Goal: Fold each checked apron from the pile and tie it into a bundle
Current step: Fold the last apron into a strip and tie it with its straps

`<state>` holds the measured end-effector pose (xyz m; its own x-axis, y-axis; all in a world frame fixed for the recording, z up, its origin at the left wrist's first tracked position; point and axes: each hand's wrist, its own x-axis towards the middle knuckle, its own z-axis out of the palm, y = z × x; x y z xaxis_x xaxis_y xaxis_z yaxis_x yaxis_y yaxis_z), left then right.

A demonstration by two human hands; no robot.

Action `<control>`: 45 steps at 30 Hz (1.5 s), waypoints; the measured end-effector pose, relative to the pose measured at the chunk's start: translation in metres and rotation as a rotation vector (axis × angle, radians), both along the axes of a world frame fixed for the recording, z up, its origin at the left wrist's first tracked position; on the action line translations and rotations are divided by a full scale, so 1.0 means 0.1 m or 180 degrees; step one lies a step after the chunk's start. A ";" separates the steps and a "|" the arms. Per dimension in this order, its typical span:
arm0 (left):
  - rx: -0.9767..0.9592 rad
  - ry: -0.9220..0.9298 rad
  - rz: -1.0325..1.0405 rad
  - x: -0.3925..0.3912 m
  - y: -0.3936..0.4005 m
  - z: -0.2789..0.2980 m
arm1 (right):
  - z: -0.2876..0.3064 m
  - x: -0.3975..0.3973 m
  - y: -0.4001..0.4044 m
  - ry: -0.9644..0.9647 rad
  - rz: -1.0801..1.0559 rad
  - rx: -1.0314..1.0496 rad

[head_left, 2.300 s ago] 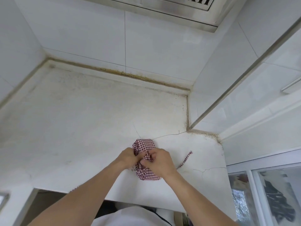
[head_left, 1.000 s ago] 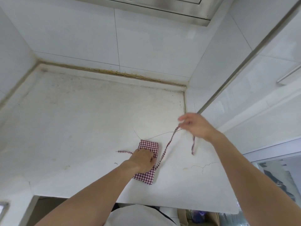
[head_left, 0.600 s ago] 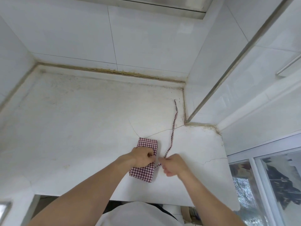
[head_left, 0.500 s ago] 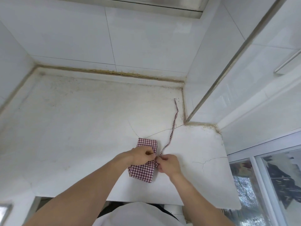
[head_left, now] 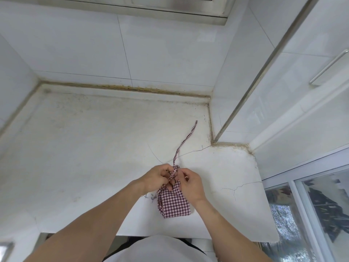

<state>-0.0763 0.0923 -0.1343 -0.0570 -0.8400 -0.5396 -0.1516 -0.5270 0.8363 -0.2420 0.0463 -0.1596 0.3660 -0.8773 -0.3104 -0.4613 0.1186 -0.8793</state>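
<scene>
Lying folded into a small thick rectangle of red-and-white checked cloth, the apron bundle (head_left: 173,203) sat on the white cracked stone countertop (head_left: 85,148) close to its front edge, its far end hidden under both hands. The left hand (head_left: 157,178) and the right hand (head_left: 188,183) met over that far end, fingers curled and pinching the thin checked tie strap (head_left: 184,141), whose free end trailed away from the bundle across the counter toward the inner wall corner. Left of the bundle and beyond it the counter ran broad up to the white tiled wall (head_left: 151,53), while right of the bundle it ended near a glass window (head_left: 311,214).
</scene>
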 end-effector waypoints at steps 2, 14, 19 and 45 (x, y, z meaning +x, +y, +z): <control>-0.0035 -0.0110 -0.0019 0.02 0.02 0.00 | 0.00 0.01 -0.02 0.0041 0.0259 0.0149; -0.0366 -0.0480 -0.0455 0.00 0.01 0.09 | 0.03 0.04 -0.02 -0.0255 0.0421 0.0524; -0.0580 -0.1203 -0.0419 -0.07 0.01 0.09 | 0.06 0.11 0.00 -0.0271 0.0075 0.0738; 0.0943 -0.3929 -0.1502 0.62 0.40 0.09 | 0.11 0.20 -0.05 0.0002 -0.0145 0.0861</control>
